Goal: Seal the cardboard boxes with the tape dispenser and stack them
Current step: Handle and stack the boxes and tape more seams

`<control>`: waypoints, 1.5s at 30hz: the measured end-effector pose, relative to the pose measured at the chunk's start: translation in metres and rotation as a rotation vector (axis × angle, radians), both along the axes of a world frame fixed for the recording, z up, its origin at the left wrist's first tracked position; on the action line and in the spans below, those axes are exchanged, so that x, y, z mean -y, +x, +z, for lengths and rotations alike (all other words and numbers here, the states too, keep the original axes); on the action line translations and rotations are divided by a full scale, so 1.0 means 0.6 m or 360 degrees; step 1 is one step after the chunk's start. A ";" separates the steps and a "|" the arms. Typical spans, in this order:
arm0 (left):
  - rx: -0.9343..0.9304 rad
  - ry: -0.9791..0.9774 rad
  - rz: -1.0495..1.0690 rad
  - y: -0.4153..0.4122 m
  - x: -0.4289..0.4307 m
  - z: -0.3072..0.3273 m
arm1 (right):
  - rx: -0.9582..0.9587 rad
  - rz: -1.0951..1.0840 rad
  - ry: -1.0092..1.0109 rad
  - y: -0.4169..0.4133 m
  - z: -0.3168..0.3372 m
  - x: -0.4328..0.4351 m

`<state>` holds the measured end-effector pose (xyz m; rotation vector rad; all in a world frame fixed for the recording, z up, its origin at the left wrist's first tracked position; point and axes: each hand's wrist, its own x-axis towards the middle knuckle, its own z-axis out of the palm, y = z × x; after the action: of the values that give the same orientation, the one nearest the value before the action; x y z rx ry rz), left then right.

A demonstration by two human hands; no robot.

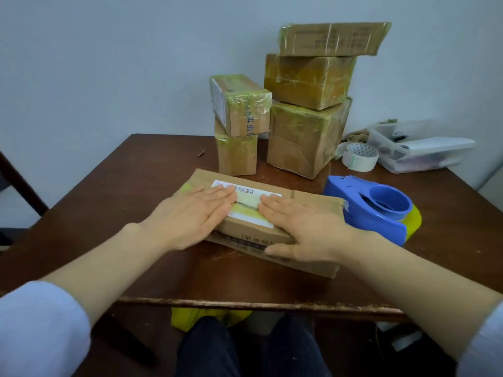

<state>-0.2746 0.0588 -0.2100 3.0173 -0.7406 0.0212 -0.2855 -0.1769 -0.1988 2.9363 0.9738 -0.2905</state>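
brown cardboard box [313,201] with white barcode label [246,190]; blue tape dispenser [362,210] edged with yellow tape [412,221], 3 o'clock; tan stacked boxes [302,137] under yellowish film, 12 o'clock; white tape roll [359,156], 2 o'clock; dark brown table [136,186]

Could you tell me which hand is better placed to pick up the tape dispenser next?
The right hand, probably: it rests flat on the cardboard box right beside the blue tape dispenser, while the left hand presses the box's other end.
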 end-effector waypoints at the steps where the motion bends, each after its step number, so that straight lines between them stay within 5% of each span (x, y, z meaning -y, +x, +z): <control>1: 0.0028 0.0000 0.0022 -0.001 -0.019 0.003 | 0.0003 0.0000 -0.0002 0.000 0.001 0.020; 8: 0.0172 -0.0276 0.0277 -0.008 -0.024 0.006 | 0.0287 -0.0156 0.0410 -0.035 0.017 0.099; 15: 0.0066 -0.0036 0.0016 0.009 -0.005 -0.012 | 0.0145 -0.0052 -0.0058 0.003 0.000 0.007; 18: 0.0085 -0.0066 0.0073 0.008 -0.036 -0.014 | 0.0193 -0.0104 0.0162 -0.014 -0.004 0.063; 22: 0.0136 -0.0647 0.0419 0.000 -0.026 -0.023 | 0.0510 -0.0388 0.0500 -0.044 -0.023 0.108; 25: -0.0254 -0.1364 0.0748 -0.012 -0.025 -0.023 | 0.0196 -0.0721 0.0717 -0.049 -0.032 0.089; 28: -0.0376 -0.1585 0.0826 -0.019 -0.048 -0.027 | 0.0064 -0.0797 0.0898 -0.026 -0.035 0.066; 34: -0.0021 -0.1203 0.1037 -0.026 -0.075 -0.014 | 0.0203 -0.0827 0.1021 -0.006 -0.039 0.035; 39: -0.0056 -0.0038 0.1104 -0.035 -0.061 0.039 | 0.0523 -0.0867 0.0265 -0.019 -0.007 0.038; 41: 0.0013 0.0167 0.0884 -0.024 -0.046 0.047 | 0.0674 -0.0669 0.0192 -0.011 0.015 0.013; 45: -0.0026 0.0153 0.0200 -0.001 0.017 0.021 | 0.0152 -0.0166 0.0125 0.027 0.016 -0.065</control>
<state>-0.2754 0.0486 -0.1975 3.1466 -0.5652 -0.0365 -0.2695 -0.1381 -0.1890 3.0451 0.8404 -0.1161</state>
